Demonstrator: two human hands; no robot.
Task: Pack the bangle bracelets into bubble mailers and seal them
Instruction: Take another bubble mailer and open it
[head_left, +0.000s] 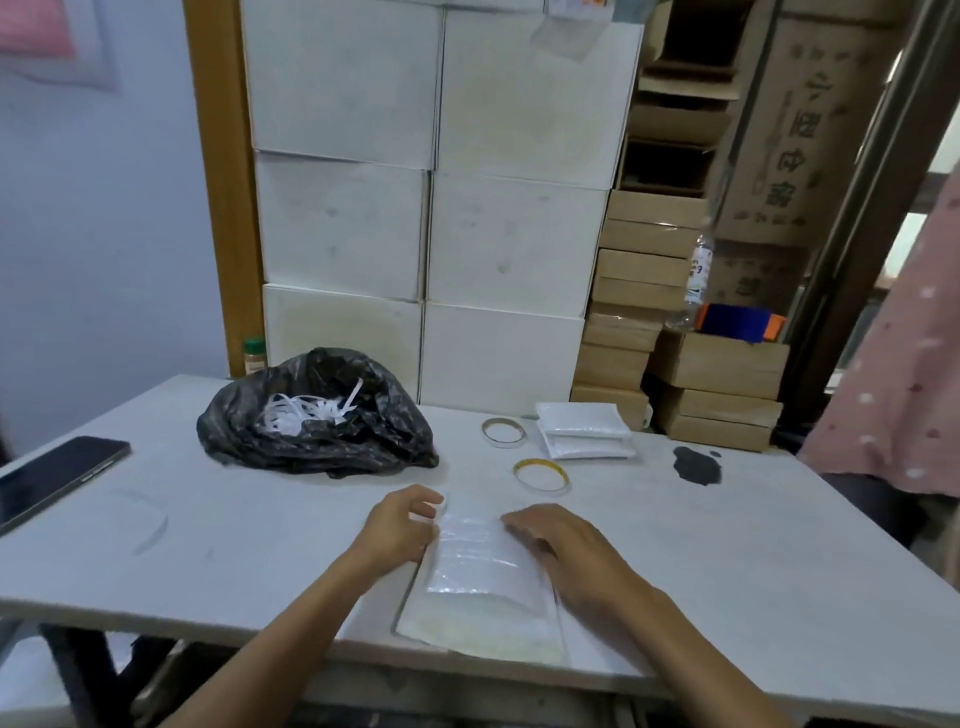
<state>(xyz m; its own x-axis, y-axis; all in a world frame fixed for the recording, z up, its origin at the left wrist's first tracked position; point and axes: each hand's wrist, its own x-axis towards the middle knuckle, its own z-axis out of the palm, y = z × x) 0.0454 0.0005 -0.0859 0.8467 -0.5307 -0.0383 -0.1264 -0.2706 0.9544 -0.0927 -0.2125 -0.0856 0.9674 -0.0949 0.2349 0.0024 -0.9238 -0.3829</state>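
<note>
- The bubble mailer (480, 577) lies flat between both hands.
- The left hand (397, 525) pinches its top corner.
- The right hand (558, 540) lies open, pressing its edge.
- Press the flap down flat.

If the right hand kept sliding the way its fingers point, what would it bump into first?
Probably the left hand. The right hand lies on the bubble mailer, fingers pointing left across it, though their exact aim is hard to judge.

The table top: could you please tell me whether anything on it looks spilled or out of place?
Yes: a dark blotch stains the table near its right far edge, like a spill. The bubble mailer between the hands overhangs the near edge.
</note>
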